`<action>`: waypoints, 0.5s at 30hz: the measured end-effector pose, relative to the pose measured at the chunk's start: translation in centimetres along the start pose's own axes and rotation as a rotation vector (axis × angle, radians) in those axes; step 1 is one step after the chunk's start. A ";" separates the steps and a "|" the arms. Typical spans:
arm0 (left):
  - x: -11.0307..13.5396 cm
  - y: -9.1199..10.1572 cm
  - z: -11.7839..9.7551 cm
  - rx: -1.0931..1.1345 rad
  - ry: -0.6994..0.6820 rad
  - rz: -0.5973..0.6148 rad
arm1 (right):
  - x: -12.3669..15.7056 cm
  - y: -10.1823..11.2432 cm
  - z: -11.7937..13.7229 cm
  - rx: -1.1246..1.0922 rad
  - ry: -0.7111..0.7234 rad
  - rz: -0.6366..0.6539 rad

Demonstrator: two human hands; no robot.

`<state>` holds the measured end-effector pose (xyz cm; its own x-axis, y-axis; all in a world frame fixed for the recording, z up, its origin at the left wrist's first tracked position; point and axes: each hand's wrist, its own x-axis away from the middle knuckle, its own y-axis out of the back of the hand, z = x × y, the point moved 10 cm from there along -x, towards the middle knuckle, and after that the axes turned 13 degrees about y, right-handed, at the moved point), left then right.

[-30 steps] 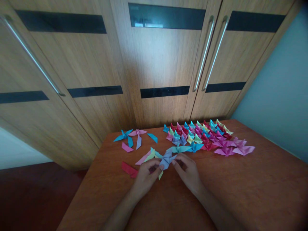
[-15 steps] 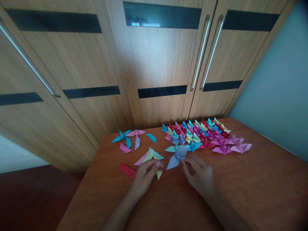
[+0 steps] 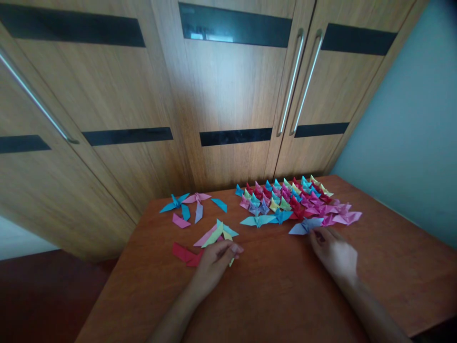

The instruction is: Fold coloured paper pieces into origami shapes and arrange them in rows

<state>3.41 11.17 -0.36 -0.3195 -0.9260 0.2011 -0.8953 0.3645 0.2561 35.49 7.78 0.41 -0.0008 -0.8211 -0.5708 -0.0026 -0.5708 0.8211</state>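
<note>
My right hand [image 3: 333,252] pinches the end of a lavender origami crane [image 3: 303,227] with spread wings, low over the table at the front of the rows of folded cranes [image 3: 285,195]. Curled with thumb and fingertips together, my left hand [image 3: 218,259] shows nothing between them. It hovers over a small pile of folded paper pieces [image 3: 214,234] in pink, green, teal and yellow, partly covering them. Beside that hand lies a red folded strip [image 3: 185,254]. A teal crane [image 3: 257,220] and a blue crane [image 3: 282,216] lie left of the lavender one.
At the table's [image 3: 264,295] back left lie a blue crane [image 3: 175,202], a pink crane [image 3: 197,197] and several loose folded pieces, among them a magenta one [image 3: 181,221]. A wooden wardrobe [image 3: 232,95] with long metal handles stands behind; a pale wall [image 3: 400,128] is at right.
My right hand has moved right with the lavender crane, from beside the teal crane to near the pink ones. The teal crane now shows uncovered. My left hand has barely moved.
</note>
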 end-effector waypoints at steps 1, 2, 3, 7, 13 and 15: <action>0.0 0.0 0.1 -0.007 0.002 0.002 | -0.1 -0.4 0.0 0.002 -0.015 0.031; 0.0 0.0 0.1 -0.012 0.002 0.004 | -0.2 -0.7 0.0 0.003 -0.028 0.060; 0.0 -0.1 0.2 -0.017 0.001 0.006 | -0.2 -0.9 0.0 0.006 -0.042 0.084; 0.0 -0.2 0.2 -0.027 0.000 0.015 | -0.2 -1.3 0.0 0.018 -0.090 0.145; 0.1 -0.3 -0.1 -0.036 0.013 0.017 | -0.3 -1.6 -0.1 0.008 -0.127 0.202; 0.2 -0.3 -0.2 -0.035 0.017 0.018 | -0.3 -1.8 -0.2 0.003 -0.140 0.224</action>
<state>3.71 10.93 -0.20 -0.3299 -0.9175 0.2219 -0.8779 0.3847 0.2852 35.67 9.04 -0.92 -0.1398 -0.9186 -0.3696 0.0106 -0.3746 0.9271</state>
